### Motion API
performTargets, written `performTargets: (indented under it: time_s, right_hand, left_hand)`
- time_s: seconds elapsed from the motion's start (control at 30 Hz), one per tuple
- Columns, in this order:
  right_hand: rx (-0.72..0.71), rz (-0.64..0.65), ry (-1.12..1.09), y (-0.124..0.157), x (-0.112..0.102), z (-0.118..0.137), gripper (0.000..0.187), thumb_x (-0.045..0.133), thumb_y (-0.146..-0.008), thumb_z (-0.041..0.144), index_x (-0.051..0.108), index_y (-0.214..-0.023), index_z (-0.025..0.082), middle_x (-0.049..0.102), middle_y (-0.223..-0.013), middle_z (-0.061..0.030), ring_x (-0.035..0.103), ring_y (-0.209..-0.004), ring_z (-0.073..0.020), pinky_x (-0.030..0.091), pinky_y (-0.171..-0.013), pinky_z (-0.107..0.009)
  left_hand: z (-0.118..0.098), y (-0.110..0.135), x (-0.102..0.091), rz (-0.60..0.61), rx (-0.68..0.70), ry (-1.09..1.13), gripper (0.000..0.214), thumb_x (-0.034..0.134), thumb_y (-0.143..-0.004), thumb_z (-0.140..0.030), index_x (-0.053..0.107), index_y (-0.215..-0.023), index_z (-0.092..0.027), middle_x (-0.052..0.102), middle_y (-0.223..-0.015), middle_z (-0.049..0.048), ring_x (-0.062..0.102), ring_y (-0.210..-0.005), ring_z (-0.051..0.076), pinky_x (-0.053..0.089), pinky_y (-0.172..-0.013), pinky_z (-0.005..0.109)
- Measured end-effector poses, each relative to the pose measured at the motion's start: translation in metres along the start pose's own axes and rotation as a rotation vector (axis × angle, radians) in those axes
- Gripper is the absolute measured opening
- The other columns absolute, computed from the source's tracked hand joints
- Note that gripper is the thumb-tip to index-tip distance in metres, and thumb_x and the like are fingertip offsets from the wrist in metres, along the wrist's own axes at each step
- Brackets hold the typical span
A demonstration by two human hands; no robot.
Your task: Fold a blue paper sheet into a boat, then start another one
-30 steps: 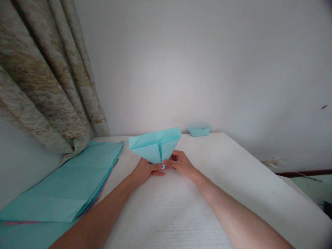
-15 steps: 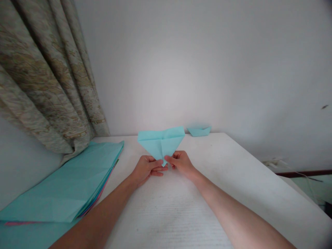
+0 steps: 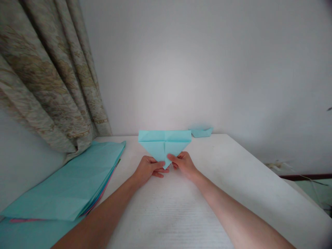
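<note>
A light blue folded paper point(image 3: 160, 147) is held up in front of me, its point downward and a straight folded band along its top. Creases cross it down the middle and beneath the band. My left hand point(image 3: 150, 167) pinches it near the lower point, thumb in front, with the other fingers behind and below. On the right slope, my right hand point(image 3: 183, 163) grips it with the thumb on the front face; its remaining fingers are partly hidden behind the paper.
A light blue paper boat point(image 3: 201, 132) stands at the table's back edge. Stacked large coloured sheets point(image 3: 70, 183) lie on the left, below a patterned curtain point(image 3: 59, 76). The white table point(image 3: 166, 214) meets a plain wall point(image 3: 166, 69) at the back.
The paper's top has levelled out and its band now faces me flat and wider. My right thumb has moved slightly up and right on it. The view has shifted a little.
</note>
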State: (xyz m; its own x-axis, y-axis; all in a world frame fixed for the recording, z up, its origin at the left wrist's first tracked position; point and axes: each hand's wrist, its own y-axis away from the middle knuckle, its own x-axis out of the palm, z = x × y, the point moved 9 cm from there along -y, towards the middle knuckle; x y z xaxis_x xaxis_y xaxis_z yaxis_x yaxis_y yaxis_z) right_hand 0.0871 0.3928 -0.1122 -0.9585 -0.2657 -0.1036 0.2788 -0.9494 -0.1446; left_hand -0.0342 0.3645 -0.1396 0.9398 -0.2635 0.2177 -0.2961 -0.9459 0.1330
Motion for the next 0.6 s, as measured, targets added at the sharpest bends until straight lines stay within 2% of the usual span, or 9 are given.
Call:
performTargets:
  time_s: [0.2,0.6]
  right_hand:
    - [-0.005,-0.014,0.027,0.0007,-0.0017,-0.0013,0.048,0.067,-0.065,0.054,0.048,-0.04,0.017,0.044,-0.038,0.002,0.037,-0.038,-0.0081,0.029,-0.041,-0.024]
    - [0.017,0.013,-0.054,0.0019,0.0014,0.0008,0.049,0.063,-0.068,0.059,0.05,-0.045,0.017,0.045,-0.041,0.0011,0.037,-0.04,-0.0088,0.031,-0.042,-0.024]
  left_hand:
    - [0.0,-0.0016,-0.0029,-0.034,0.01,0.057,0.04,0.075,-0.064,-0.043,0.071,-0.076,-0.006,0.072,-0.075,0.0159,0.069,-0.071,0.024,0.057,-0.054,0.026]
    - [-0.0047,0.0002,0.0007,0.015,0.059,0.075,0.033,0.075,-0.065,-0.037,0.072,-0.071,-0.005,0.072,-0.074,0.0164,0.069,-0.073,0.026,0.057,-0.058,0.028]
